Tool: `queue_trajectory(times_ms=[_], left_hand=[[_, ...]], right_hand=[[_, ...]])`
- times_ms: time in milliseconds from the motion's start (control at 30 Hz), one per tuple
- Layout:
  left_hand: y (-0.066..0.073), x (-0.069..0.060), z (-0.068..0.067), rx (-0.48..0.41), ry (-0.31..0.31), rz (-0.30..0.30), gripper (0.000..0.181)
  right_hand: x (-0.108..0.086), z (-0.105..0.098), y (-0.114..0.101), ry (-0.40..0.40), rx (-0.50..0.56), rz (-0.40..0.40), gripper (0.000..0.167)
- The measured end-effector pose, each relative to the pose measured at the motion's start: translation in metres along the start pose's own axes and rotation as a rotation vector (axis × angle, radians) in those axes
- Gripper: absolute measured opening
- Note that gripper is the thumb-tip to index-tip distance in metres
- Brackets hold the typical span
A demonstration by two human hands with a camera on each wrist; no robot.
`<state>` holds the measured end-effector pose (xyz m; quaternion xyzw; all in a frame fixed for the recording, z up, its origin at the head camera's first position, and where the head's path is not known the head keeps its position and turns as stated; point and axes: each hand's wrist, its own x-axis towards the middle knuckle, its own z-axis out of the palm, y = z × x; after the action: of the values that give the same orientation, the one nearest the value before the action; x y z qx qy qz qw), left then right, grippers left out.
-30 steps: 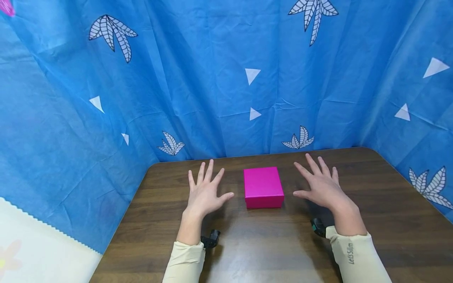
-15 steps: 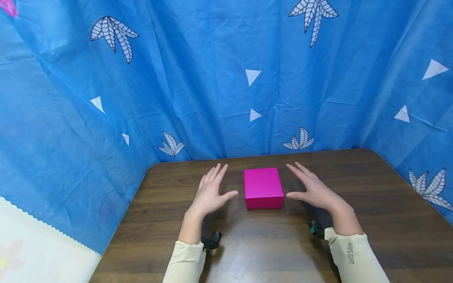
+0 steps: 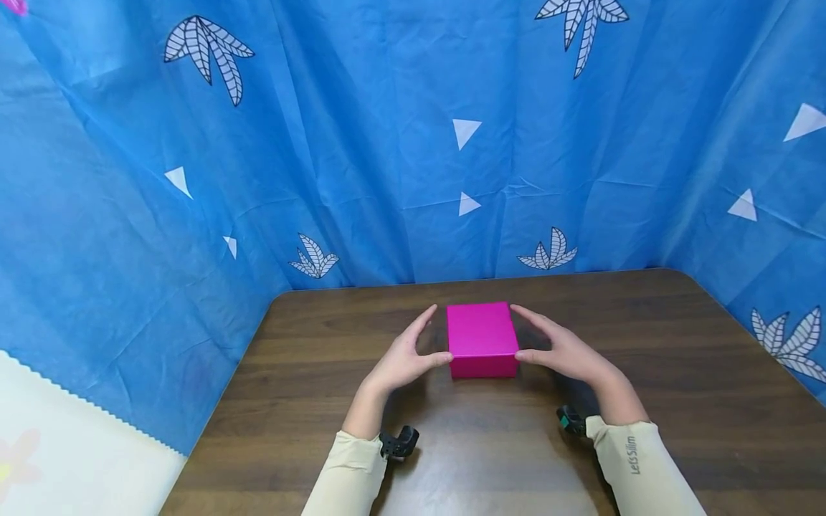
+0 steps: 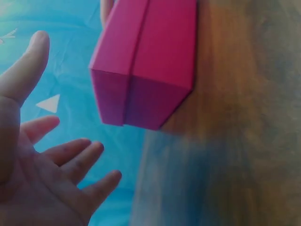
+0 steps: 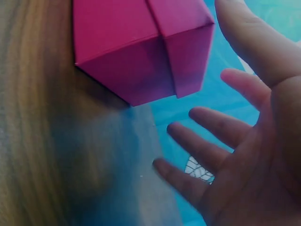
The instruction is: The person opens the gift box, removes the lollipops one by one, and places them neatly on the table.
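A pink lidded box sits on the brown wooden table; a seam between lid and base shows in both wrist views. My left hand is at the box's left side, thumb near the front left corner, fingers pointing away from me. On the other side, my right hand mirrors it, its thumb by the front right corner. Both wrist views show spread, relaxed fingers with a gap to the box's side. Whether the right thumb touches the box is unclear.
Behind the table and along its sides hangs a blue curtain with white leaf and triangle prints. A pale cloth with a scalloped edge lies at lower left. Each wrist wears a black strap device.
Both hands have moved inward from either side of the box, closer to its sides. Their widely spread fingers have drawn together. The box has stayed in place.
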<state>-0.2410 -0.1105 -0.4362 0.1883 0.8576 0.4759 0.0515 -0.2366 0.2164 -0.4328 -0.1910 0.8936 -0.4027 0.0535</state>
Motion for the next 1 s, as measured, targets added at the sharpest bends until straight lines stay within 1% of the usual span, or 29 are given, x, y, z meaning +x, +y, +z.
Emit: queue_trajectory(times_ms=[133, 267, 400, 467, 667, 767, 1000], left_hand=[[-0.008, 0.002, 0.005, -0.032, -0.009, 0.002, 0.092], [-0.015, 0.003, 0.012, -0.068, -0.045, 0.027, 0.091], [-0.018, 0.005, 0.019, -0.098, -0.086, 0.053, 0.085], [-0.018, 0.007, 0.021, -0.105, -0.098, 0.052, 0.083], [-0.018, 0.008, 0.022, -0.11, -0.087, 0.058, 0.076], [-0.017, 0.006, 0.023, -0.125, -0.084, 0.061, 0.075], [-0.017, 0.006, 0.023, -0.126, -0.091, 0.049, 0.076]], right_hand=[[0.002, 0.004, 0.003, -0.009, 0.056, -0.016, 0.086], [0.004, 0.008, 0.007, -0.034, 0.105, -0.029, 0.085], [0.004, 0.01, 0.01, -0.055, 0.104, -0.026, 0.084], [0.005, 0.009, 0.01, -0.057, 0.092, -0.025, 0.083], [0.006, 0.008, 0.009, -0.059, 0.077, -0.024, 0.081], [0.005, 0.008, 0.009, -0.063, 0.078, -0.023, 0.081], [0.005, 0.009, 0.01, -0.061, 0.089, -0.038, 0.079]])
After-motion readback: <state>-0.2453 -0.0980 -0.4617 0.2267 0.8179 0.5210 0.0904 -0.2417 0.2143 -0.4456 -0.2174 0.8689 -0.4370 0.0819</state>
